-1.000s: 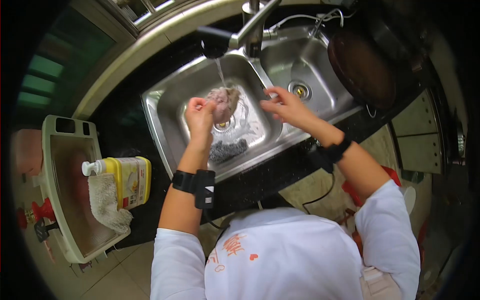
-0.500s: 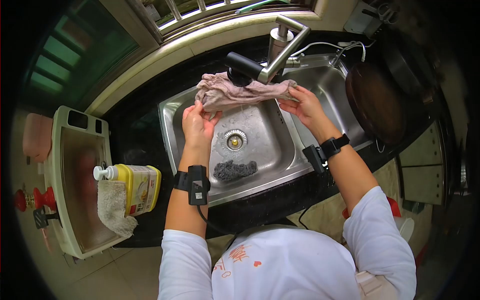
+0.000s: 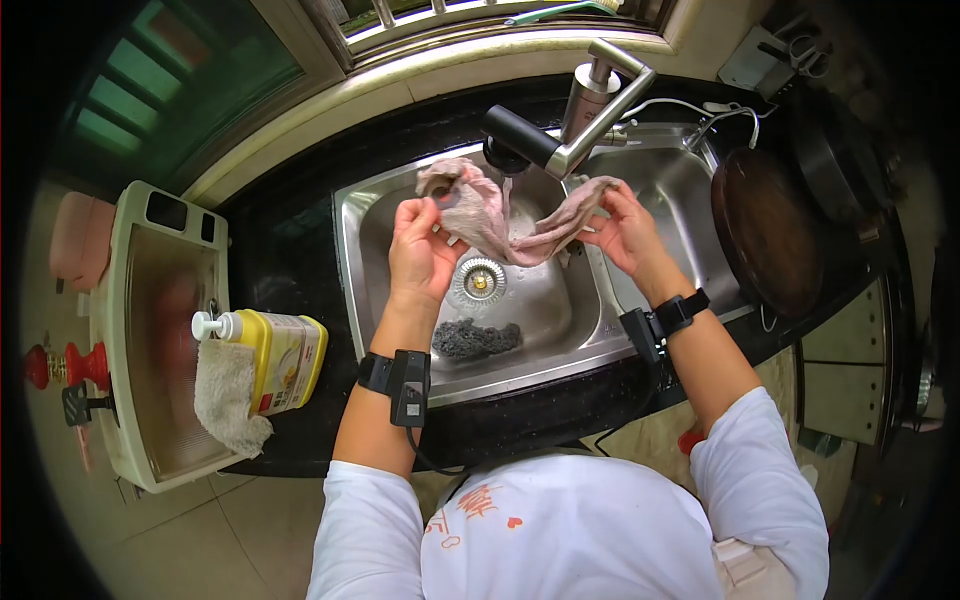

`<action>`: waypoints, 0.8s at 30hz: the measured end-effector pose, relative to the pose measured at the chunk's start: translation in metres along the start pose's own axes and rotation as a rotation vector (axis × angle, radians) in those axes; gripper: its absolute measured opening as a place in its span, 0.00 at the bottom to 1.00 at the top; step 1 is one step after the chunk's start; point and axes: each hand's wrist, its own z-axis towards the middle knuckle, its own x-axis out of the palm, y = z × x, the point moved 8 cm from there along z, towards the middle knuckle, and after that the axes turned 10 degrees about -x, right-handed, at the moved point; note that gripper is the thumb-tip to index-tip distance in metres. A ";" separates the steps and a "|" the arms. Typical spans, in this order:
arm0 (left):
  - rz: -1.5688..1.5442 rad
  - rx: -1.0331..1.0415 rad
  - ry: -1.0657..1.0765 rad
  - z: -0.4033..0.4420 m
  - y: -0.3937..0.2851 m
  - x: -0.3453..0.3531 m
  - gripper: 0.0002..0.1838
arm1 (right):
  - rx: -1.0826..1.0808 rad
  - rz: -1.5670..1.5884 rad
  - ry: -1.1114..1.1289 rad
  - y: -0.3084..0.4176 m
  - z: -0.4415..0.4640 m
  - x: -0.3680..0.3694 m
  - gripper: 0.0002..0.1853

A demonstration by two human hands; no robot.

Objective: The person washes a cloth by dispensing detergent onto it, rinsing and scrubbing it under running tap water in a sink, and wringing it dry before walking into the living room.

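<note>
My left hand (image 3: 422,252): fingers pinched on crumpled pale-pink cloth (image 3: 487,220)
My right hand (image 3: 624,232): fingers pinching its other end
Cloth: sagging above left steel basin (image 3: 545,312), toward far edge
Shaggy dark-grey scrubber (image 3: 476,340): basin's near edge

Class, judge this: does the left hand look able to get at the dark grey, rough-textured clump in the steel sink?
Probably yes: the clump lies uncovered near the left hand, though that hand holds crumpled pink cloth and would likely need freeing first.
</note>
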 end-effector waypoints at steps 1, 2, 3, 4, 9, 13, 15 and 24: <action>0.050 0.009 -0.008 -0.002 -0.001 0.009 0.03 | 0.005 0.022 0.005 -0.003 0.000 0.007 0.11; 0.048 0.013 -0.008 -0.002 -0.003 0.009 0.03 | 0.010 0.044 0.010 -0.005 0.000 0.015 0.11; 0.297 -0.009 -0.094 0.000 -0.004 0.006 0.04 | 0.017 0.059 0.003 -0.006 0.000 0.023 0.12; 0.544 -0.030 -0.183 0.001 -0.008 0.002 0.06 | 0.020 0.055 0.012 -0.006 0.002 0.030 0.12; 0.993 0.015 -0.218 0.012 0.011 -0.019 0.21 | 0.166 0.263 0.078 -0.025 0.008 0.079 0.15; 0.877 0.060 -0.068 0.010 0.024 0.001 0.15 | 0.284 0.303 0.180 -0.039 0.010 0.097 0.18; 0.850 -0.058 0.012 0.029 0.040 -0.023 0.07 | 0.265 0.330 0.201 -0.038 0.017 0.091 0.19; 0.506 0.190 -0.138 0.019 -0.021 -0.042 0.03 | 0.153 -0.368 0.264 -0.002 0.019 0.067 0.22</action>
